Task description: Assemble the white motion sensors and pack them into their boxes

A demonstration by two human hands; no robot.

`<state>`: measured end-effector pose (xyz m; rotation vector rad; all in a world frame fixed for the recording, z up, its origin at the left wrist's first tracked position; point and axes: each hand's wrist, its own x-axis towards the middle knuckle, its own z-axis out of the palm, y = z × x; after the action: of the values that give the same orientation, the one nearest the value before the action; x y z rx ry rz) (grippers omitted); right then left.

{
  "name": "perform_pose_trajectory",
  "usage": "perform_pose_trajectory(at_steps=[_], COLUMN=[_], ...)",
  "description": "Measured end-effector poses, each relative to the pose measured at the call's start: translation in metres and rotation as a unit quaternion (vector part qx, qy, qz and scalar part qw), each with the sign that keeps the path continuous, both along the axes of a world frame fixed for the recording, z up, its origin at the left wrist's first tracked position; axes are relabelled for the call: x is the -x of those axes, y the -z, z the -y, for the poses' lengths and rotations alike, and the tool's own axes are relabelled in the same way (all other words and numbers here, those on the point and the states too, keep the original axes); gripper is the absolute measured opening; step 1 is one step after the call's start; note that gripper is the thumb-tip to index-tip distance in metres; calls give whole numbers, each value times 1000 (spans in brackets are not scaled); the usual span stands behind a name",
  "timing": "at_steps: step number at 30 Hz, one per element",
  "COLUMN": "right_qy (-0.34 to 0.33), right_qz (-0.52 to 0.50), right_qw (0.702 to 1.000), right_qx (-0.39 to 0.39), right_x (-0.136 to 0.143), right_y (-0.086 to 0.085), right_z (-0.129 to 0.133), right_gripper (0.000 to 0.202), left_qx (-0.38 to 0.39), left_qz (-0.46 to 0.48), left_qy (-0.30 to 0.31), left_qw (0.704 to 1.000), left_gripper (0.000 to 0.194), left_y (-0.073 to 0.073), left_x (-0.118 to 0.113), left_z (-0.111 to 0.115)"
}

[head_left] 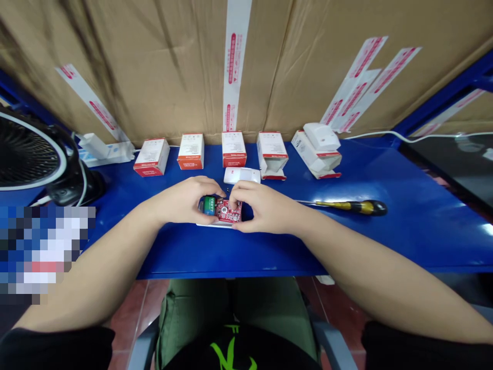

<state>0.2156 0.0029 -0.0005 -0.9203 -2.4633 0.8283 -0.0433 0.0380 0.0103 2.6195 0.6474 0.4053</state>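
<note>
A red circuit board (224, 211) is held in a white housing (210, 224) on the desk (231, 254), with a green battery (210, 204) at its left end. That end is clasped between thumb and fingers of the left hand (192, 199). The right end is pinched by the right hand (264, 208), its thumb at the near edge and a bent finger over the board. A white cover (242, 176) is laid behind; a screwdriver (350, 206) is placed to the right. Five boxes (191, 151) are lined up farther back.
</note>
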Motion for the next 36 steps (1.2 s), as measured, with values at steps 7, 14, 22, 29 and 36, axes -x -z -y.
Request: perform_pose_trajectory(at_steps=[7,14,22,29,36], right_qy=[12,4,30,44,46], right_qz=[-81,-54,47,58,71], right_qw=[997,998,997,995,994], right_qx=[-11,24,48,62,70], right_x=[0,5,0,2,2], right_y=[3,4,2,0,-2], right_z=[-3,0,2,4,4], right_gripper=[22,35,61,61,60], left_qx=[-10,-24,-59,-69,-63], left_qz=[-4,-60,-116,-140,-147], left_qy=[-4,-4,-5,-21,-37], left_qw=[1000,998,991,987,986], left_gripper=[45,35,32,34,34], left_y=[-15,-25,-27,-28,-31], left_x=[3,3,-2,-4,-1], left_z=[4,12,16,22,19])
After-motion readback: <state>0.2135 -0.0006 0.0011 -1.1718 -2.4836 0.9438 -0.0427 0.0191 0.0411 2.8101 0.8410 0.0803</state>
